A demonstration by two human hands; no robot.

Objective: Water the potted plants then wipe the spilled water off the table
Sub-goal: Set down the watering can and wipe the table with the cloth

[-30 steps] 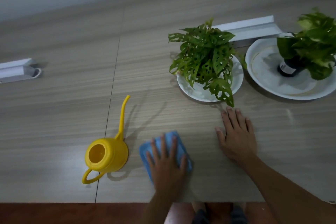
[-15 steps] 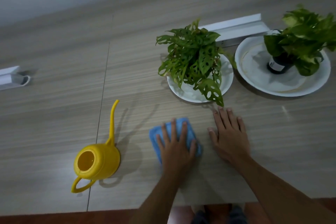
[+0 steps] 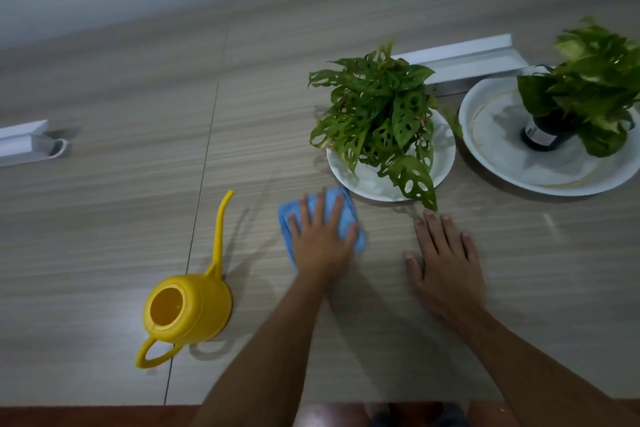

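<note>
With the left hand (image 3: 320, 236) spread flat on the blue cloth (image 3: 341, 218) just before the holed-leaf plant's white plate (image 3: 445, 163), and the right hand (image 3: 446, 258) open and empty on the counter (image 3: 104, 218) beside it, firm even pressure in overlapping strokes short of the plate would best lift the water.

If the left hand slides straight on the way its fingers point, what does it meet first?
Probably the rim of the white plate under the holey-leaved plant; the blue cloth beneath the left hand would arrive first.
</note>
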